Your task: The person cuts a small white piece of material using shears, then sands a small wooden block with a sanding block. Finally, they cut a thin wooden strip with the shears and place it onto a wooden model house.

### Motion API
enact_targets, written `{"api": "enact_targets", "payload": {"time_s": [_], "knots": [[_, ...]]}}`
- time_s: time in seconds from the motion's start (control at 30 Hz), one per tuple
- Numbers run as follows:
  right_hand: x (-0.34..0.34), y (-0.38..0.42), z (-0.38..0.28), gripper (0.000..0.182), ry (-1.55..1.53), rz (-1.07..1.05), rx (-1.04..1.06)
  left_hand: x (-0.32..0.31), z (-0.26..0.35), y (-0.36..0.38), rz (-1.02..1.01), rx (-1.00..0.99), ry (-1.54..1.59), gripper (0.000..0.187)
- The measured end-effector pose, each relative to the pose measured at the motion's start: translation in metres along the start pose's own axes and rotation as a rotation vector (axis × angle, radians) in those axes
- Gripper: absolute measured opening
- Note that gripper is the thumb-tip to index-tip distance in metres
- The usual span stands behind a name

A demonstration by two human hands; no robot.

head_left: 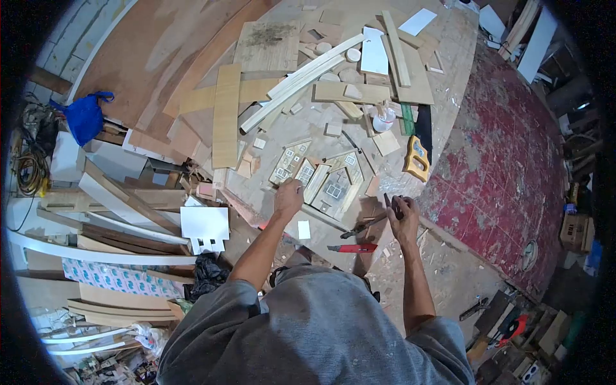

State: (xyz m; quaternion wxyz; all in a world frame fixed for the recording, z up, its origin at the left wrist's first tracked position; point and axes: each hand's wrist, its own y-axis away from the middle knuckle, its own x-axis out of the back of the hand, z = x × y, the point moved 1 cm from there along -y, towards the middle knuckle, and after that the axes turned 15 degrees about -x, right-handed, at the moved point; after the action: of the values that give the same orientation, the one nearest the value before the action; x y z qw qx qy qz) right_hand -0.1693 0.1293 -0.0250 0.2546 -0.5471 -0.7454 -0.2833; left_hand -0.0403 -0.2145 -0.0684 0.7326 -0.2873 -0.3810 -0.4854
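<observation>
hands (289,196) on house cutouts (319,176) (both lowered)

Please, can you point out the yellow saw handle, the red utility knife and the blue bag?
yellow saw handle (416,158): head view, on the middle of the grip.
red utility knife (357,248): head view, on its red body.
blue bag (85,118): head view, on the cloth's middle.

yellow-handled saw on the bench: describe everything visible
The handsaw lies flat near the right edge of the workbench, beyond the right hand. Its yellow handle, with a cut-out grip, points toward the person; the dark blade runs away from them. Wood offcuts lie beside it. Neither hand touches it.
</observation>
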Motion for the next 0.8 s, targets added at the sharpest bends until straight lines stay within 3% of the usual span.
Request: {"api": "enact_targets", "payload": {"time_s": [0.17,0.27,0.37,0.47,0.5,0.6,0.8], "knots": [[0.012,0.043,0.003,0.037,-0.066,0.111,-0.188,0.0,-0.001,-0.023,-0.115,-0.01,0.017,0.015],[0.005,0.086,0.025,0.037,-0.006,0.245,-0.235,-0.017,-0.022,-0.032,-0.143,-0.085,0.105,0.019],[0.0,0.132,0.03,0.036,-0.006,0.259,-0.352,-0.014,-0.029,-0.042,-0.231,-0.336,0.137,0.028],[-0.002,0.17,0.023,0.036,0.008,0.289,-0.441,0.003,-0.024,-0.051,-0.347,-0.316,0.209,0.035],[-0.009,0.182,0.032,0.036,0.041,0.36,-0.39,0.006,-0.025,-0.056,-0.385,-0.344,0.182,0.045],[-0.018,0.207,0.038,0.036,-0.041,0.35,-0.504,0.011,-0.04,-0.061,-0.37,-0.512,0.121,0.046],[-0.027,0.193,0.034,0.035,-0.018,0.32,-0.46,0.024,-0.042,-0.047,-0.398,-0.48,0.13,0.043]]}}
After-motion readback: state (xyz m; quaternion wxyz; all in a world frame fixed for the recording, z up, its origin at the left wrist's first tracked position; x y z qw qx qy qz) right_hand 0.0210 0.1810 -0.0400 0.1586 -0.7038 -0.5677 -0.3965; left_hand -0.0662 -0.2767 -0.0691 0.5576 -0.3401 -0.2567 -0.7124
